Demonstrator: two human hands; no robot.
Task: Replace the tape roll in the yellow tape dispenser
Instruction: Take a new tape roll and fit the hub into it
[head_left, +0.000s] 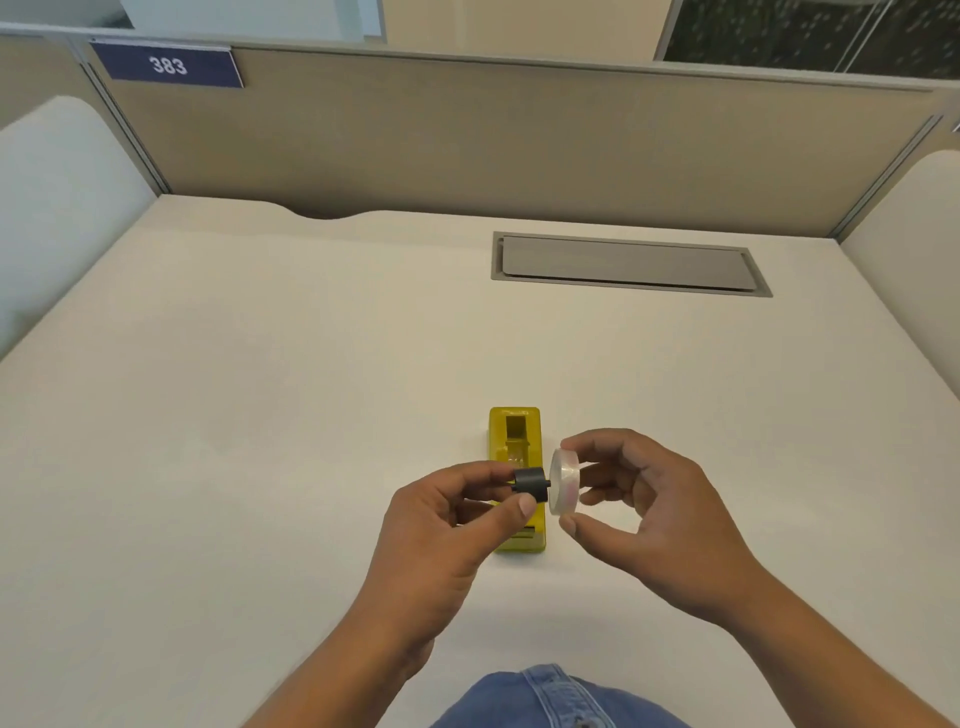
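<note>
The yellow tape dispenser (514, 439) lies on the white desk, its roll bay open and holding no roll. Above its near half, my left hand (441, 530) pinches a black spindle core (531, 481) between thumb and fingers, axle pointing right. My right hand (639, 504) grips a clear tape roll (563, 480) by its rim, thumb below and fingers above, its flat face turned toward the core. Core and roll sit side by side, almost touching; whether the axle tip is inside the roll's hole I cannot tell. My hands hide the dispenser's middle.
A grey cable hatch (628, 264) is set flush into the desk at the back right. Beige partition walls (519, 135) close off the rear and both sides, with a blue "383" sign (167, 65) at upper left. Blue denim (550, 699) shows at the bottom edge.
</note>
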